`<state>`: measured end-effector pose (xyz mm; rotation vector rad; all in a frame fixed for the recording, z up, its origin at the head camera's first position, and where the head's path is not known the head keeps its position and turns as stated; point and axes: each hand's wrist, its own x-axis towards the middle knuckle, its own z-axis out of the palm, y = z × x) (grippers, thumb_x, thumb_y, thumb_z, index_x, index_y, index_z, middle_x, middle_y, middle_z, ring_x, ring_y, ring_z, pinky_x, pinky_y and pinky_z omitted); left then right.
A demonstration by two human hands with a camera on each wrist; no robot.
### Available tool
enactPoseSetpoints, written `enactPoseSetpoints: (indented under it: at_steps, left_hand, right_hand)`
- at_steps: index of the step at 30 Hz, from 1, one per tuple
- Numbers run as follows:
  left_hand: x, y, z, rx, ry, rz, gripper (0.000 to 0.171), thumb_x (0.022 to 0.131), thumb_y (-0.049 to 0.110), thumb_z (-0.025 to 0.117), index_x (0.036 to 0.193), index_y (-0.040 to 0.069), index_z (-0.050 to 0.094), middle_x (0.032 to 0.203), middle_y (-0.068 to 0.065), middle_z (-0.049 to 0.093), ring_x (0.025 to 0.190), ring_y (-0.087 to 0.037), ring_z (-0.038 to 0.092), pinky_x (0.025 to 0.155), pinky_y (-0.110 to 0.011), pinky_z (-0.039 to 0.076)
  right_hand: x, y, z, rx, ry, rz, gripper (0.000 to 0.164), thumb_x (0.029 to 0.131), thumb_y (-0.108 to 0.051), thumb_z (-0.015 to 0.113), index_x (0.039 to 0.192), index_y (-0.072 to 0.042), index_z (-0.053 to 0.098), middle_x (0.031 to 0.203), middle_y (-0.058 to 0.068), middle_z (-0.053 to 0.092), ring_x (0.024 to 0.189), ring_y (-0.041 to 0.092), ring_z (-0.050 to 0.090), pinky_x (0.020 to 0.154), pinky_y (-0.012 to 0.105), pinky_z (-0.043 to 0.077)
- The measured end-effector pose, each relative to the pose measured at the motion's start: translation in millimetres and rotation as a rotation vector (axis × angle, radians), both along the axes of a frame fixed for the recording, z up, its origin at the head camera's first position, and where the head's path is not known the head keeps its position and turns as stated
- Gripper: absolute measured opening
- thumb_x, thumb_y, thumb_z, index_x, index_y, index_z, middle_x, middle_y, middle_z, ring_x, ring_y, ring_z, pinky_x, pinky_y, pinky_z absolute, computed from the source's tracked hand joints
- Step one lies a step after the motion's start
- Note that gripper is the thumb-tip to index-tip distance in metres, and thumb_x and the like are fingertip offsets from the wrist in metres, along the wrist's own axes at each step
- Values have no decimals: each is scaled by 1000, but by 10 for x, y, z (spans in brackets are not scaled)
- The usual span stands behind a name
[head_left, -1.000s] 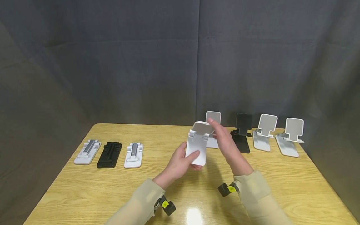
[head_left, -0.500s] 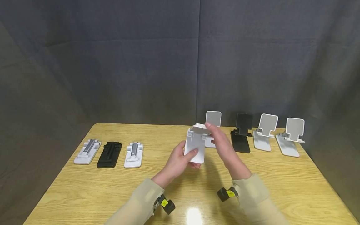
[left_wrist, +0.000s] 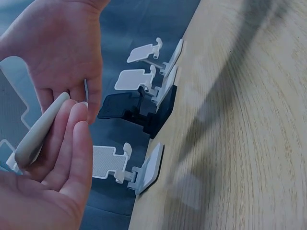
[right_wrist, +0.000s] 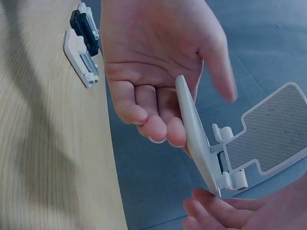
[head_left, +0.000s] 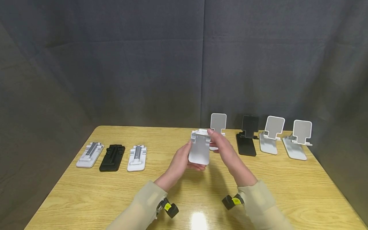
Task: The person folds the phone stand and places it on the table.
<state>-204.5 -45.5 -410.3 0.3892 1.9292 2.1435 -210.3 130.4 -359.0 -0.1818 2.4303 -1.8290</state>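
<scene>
Held above the table is a white folding phone stand (head_left: pixel 199 152), its grey-padded plate (right_wrist: pixel 271 129) swung out from the base. My left hand (head_left: pixel 179 161) holds the base from behind with its fingers; its thumb (right_wrist: pixel 221 72) stands off the base's front face. At the hinge end, my right hand (head_left: pixel 225 150) grips the stand, thumb tip by the plate's edge and fingers behind. Seen from the left wrist, the base is nearly edge-on over the left fingers (left_wrist: pixel 67 153).
Three folded phone stands, two white (head_left: pixel 90 155) (head_left: pixel 137 158) and one black (head_left: pixel 112 158), lie at the left. Several unfolded stands line the back right, including a black one (head_left: pixel 246 145) and a white one (head_left: pixel 295 148). A dark curtain (head_left: pixel 143 70) hangs behind the wooden table (head_left: pixel 115 195).
The held stand's plate has tilted until it looks nearly edge-on in the head view. My left thumb has come off the base's front face, and my right hand has lowered slightly.
</scene>
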Motion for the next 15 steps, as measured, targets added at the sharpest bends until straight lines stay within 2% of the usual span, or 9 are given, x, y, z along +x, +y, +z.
enactPoseSetpoints:
  at_steps: [3, 6, 10, 15]
  left_hand:
    - [9, -7, 17, 8, -28, -5, 83, 107, 62, 15, 130, -9, 50, 93, -29, 72, 76, -34, 75, 76, -52, 61]
    - [24, -14, 30, 13, -47, -13, 94, 101, 74, 13, 130, -8, 48, 93, -29, 71, 76, -35, 74, 77, -52, 60]
    - [31, -21, 39, 7, -48, -17, 100, 96, 81, 15, 131, -8, 47, 92, -29, 72, 77, -36, 74, 76, -47, 61]
    - [30, -27, 57, -6, -41, -34, 102, 94, 82, 15, 131, -7, 48, 94, -29, 72, 78, -35, 75, 75, -42, 62]
  right_hand:
    - [2, 9, -24, -4, -6, 2, 68, 101, -52, 37, 139, 3, 51, 136, 27, 54, 125, 41, 53, 102, 51, 43]
    - [5, 19, -44, -5, -13, 21, 70, 102, -54, 37, 143, 1, 50, 139, 24, 52, 128, 41, 51, 105, 54, 41]
    - [11, 29, -54, 0, -15, 52, 72, 102, -56, 37, 148, -1, 45, 145, 22, 47, 133, 42, 45, 109, 58, 37]
    - [21, 25, -53, 8, -42, 58, 74, 101, -55, 42, 152, -1, 40, 149, 21, 44, 134, 41, 43, 109, 57, 37]
